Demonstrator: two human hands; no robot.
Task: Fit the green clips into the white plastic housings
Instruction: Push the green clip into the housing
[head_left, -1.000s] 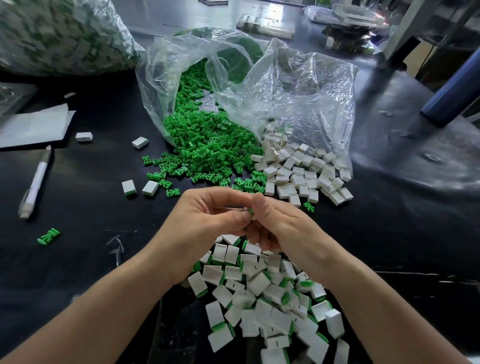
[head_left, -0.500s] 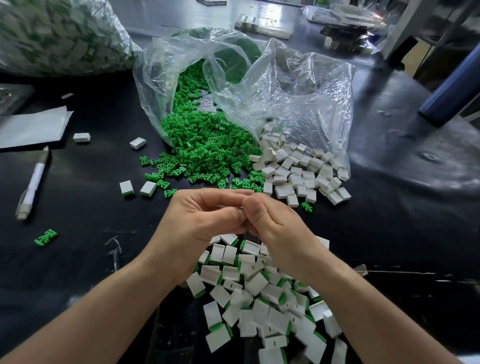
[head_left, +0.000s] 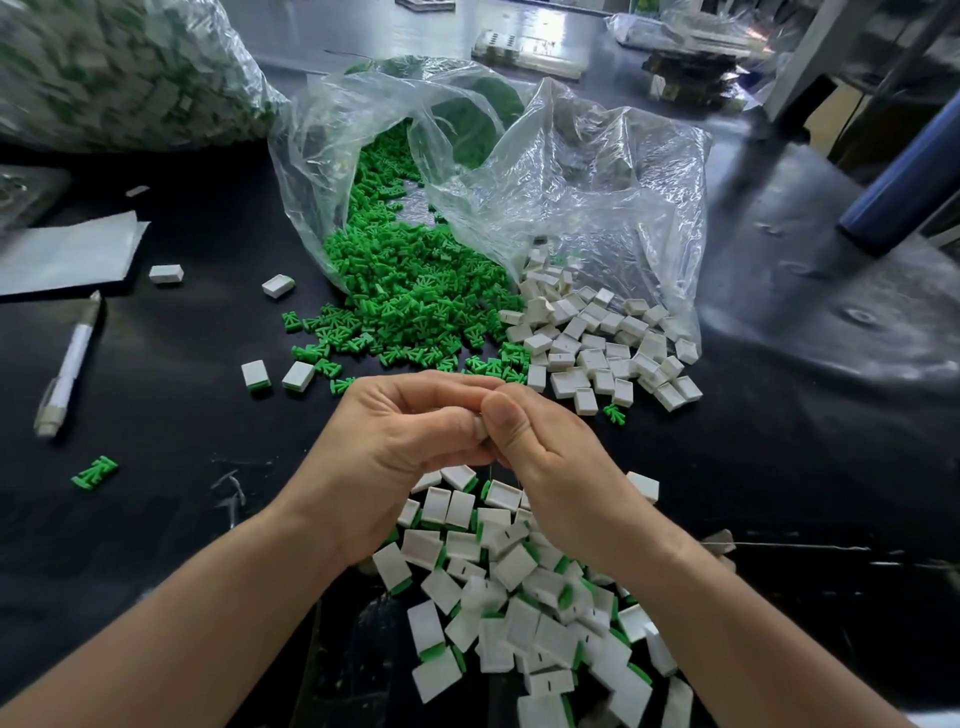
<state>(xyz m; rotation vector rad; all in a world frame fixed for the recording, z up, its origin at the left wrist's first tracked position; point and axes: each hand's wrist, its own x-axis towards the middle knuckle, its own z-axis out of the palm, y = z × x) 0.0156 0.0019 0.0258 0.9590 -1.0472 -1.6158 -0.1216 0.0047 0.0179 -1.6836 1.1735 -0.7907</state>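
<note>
Both hands meet above the middle of the black desk (head_left: 156, 415), fingers curled in and thumbs pressed together. The left hand (head_left: 400, 447) and the right hand (head_left: 550, 457) pinch a small part between them — only a pale sliver shows at the thumb tips, so what exactly each one holds cannot be told.

Just beyond the hands lies the clear bag (head_left: 571, 208), its mouth open toward the near side. Green clips (head_left: 410, 296) spill from its left half onto the desk, and empty white housings (head_left: 597, 343) spill from its right half; the two heaps touch where they meet. The hands and wrists hide the far edge of the finished pile (head_left: 519, 613), white housings with green showing at one end, which spreads near and right below the forearms.

Loose pieces are scattered left: two housings (head_left: 278, 375) side by side just left of the hands, two more (head_left: 278, 286) farther off, and a lone clip (head_left: 94, 472) near the left edge. A pen (head_left: 67, 371) lies well left, pointing far, with a white sheet (head_left: 67, 254) beyond it. A big full bag (head_left: 119, 73) fills the far left corner, and a blue tube (head_left: 909, 171) slants at the far right.

Against half a second ago the hands sit in nearly the same spot — the right thumb now lies more squarely over the left fingers, and the heaps and loose pieces have not shifted.
</note>
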